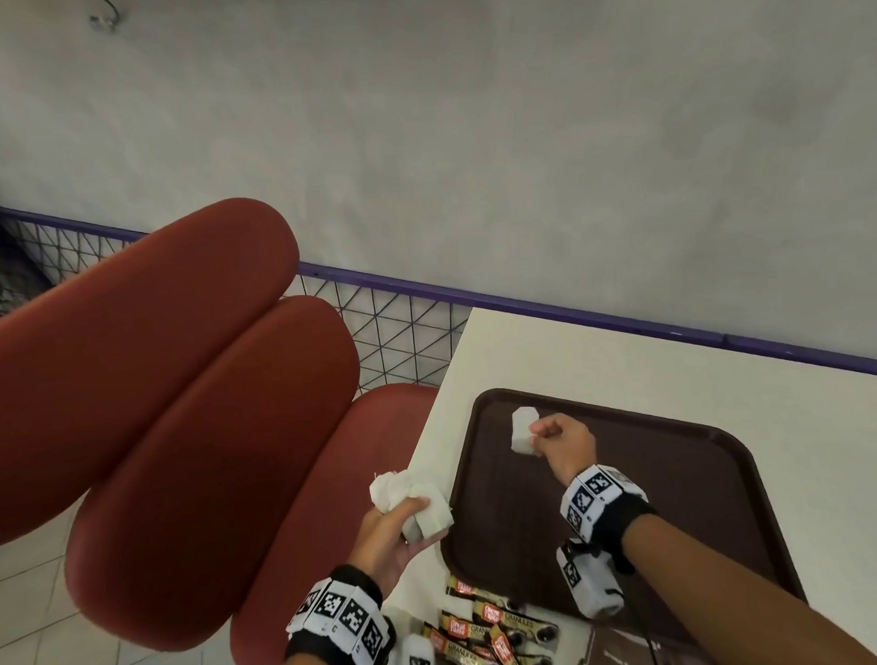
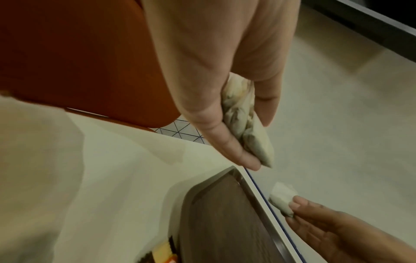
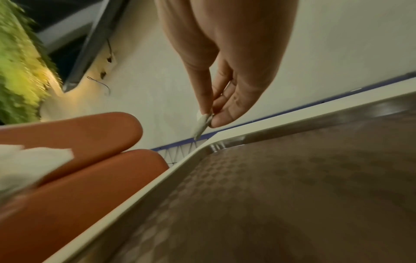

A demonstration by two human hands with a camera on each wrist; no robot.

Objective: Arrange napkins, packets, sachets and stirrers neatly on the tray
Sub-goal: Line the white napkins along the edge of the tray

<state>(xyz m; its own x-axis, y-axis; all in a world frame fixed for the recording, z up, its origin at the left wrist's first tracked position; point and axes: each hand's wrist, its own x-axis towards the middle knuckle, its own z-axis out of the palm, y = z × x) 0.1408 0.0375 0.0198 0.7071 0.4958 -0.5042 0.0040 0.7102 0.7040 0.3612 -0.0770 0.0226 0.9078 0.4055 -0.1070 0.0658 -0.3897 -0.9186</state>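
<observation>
A dark brown tray (image 1: 681, 498) lies on the white table (image 1: 626, 355); its bare patterned floor fills the right wrist view (image 3: 292, 195). My right hand (image 1: 554, 435) pinches one folded white napkin (image 1: 522, 429) over the tray's far left corner, thumb and finger closed on its edge (image 3: 202, 122). My left hand (image 1: 389, 533) grips a bunch of white napkins (image 1: 407, 497) at the table's left edge, beside the tray; the bunch shows between the fingers (image 2: 245, 121). Brown and gold sachets (image 1: 487, 634) lie on the table in front of the tray.
A red cushioned bench (image 1: 180, 391) stands left of the table. A purple rail with wire mesh (image 1: 401, 328) runs along the grey wall behind. A brown object (image 1: 621, 649) lies at the tray's near edge.
</observation>
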